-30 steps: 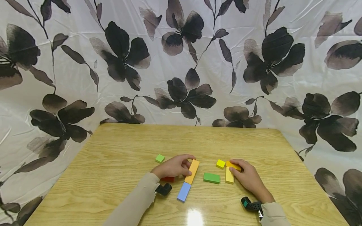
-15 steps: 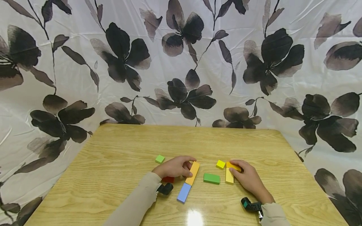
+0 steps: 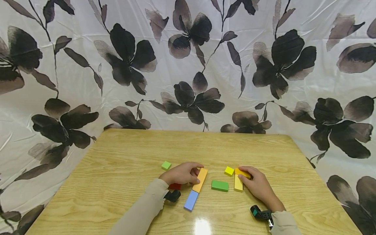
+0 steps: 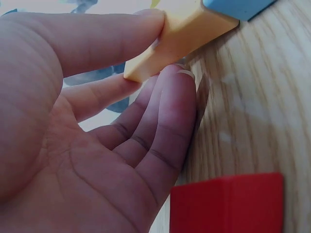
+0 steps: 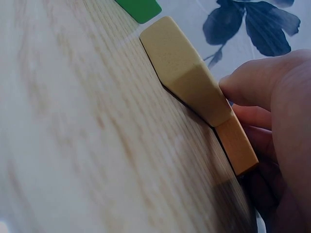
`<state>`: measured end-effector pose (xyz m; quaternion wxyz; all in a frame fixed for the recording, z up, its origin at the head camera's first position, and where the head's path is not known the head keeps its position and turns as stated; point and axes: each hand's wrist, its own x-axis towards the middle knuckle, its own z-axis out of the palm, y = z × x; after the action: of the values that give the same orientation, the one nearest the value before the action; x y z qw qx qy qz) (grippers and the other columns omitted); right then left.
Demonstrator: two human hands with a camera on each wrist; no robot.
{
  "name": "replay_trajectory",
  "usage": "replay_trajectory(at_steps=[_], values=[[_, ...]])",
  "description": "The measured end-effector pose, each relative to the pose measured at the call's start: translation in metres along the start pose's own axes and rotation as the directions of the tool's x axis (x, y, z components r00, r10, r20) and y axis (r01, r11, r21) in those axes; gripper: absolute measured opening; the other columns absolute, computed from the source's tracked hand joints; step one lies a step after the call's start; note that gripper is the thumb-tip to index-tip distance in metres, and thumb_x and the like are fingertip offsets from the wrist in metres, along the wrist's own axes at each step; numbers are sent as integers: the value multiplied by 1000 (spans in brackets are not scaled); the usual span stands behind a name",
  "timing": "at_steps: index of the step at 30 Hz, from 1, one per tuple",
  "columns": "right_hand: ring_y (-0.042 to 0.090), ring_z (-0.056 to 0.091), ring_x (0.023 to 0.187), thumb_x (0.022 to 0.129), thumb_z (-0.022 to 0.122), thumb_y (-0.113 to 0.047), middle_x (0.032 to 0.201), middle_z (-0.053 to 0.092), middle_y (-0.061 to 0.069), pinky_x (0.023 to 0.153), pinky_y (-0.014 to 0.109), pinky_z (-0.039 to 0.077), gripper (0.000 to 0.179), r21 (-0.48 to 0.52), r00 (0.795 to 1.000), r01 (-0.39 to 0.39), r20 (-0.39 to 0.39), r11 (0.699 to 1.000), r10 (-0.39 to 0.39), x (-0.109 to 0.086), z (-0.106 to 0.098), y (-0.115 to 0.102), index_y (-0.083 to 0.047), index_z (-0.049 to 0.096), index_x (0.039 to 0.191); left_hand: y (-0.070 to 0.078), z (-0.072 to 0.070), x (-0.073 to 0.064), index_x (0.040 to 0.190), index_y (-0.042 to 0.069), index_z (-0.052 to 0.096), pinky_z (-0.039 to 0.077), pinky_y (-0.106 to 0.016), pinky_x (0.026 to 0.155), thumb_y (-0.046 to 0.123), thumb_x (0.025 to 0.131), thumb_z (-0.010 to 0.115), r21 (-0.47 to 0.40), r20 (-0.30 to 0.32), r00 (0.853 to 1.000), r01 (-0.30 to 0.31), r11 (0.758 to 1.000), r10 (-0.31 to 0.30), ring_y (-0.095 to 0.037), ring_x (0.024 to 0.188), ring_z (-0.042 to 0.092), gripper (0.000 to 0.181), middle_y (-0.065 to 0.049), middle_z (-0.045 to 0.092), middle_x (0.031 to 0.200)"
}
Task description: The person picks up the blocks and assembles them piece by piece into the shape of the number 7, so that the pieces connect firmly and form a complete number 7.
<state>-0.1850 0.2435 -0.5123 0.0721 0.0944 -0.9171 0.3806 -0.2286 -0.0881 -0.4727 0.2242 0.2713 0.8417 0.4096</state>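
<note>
My left hand (image 3: 181,173) holds a light orange block (image 3: 200,180) with its thumb on the near side and index finger at the far end. That block's near end meets a blue block (image 3: 191,200), so the two form a slanted line. In the left wrist view the other fingers bend beneath the thumb, near a red block (image 4: 226,204). On the right, my right hand (image 3: 257,185) grips an orange block (image 3: 242,172), its thumb touching the pale yellow block (image 5: 187,73). These two blocks meet at a corner, the orange one behind.
A green block (image 3: 219,185) lies between the hands. Beside the orange block stands a small bright yellow block (image 3: 229,170). A small light green block (image 3: 166,165) sits behind the left wrist. The wooden table (image 3: 141,147) ends at a flowered cloth (image 3: 188,65).
My left hand and the light orange block have shifted very slightly toward me and to the right. The right hand and the other blocks have stayed in place.
</note>
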Motion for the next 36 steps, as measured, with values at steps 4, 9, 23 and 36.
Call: replay_trajectory(at_steps=[4,9,23,36], values=[[38,51,129,100,66,-30,136,59,16,104,56,41,40,2,1000,0,1,1000,0,0,0,-1,-7,65,133,1,0,0,145,5,51,50,-34,86,13,92,74,6,5,1000,-2,1000,2,-14,96,58,58,-1,58,105],[38,52,128,100,66,-29,135,60,16,104,56,41,40,5,1000,0,2,1000,0,0,0,-1,-7,65,133,1,0,0,144,2,51,50,-35,85,11,92,74,10,7,1000,-5,1000,5,-15,95,58,57,-2,58,105],[37,51,129,100,65,-30,136,59,15,104,56,40,40,6,1000,-10,8,1000,10,0,0,2,-8,64,134,-1,0,2,137,-2,55,48,-34,85,8,91,74,4,18,1000,14,1000,-14,-17,92,54,51,-3,56,105],[37,51,129,100,65,-29,136,59,15,104,56,40,39,11,1000,-9,-1,1000,9,0,0,1,-8,64,133,-4,1,2,138,0,55,48,-33,86,8,92,74,5,12,1000,19,1000,-19,-17,93,52,51,-1,56,105]])
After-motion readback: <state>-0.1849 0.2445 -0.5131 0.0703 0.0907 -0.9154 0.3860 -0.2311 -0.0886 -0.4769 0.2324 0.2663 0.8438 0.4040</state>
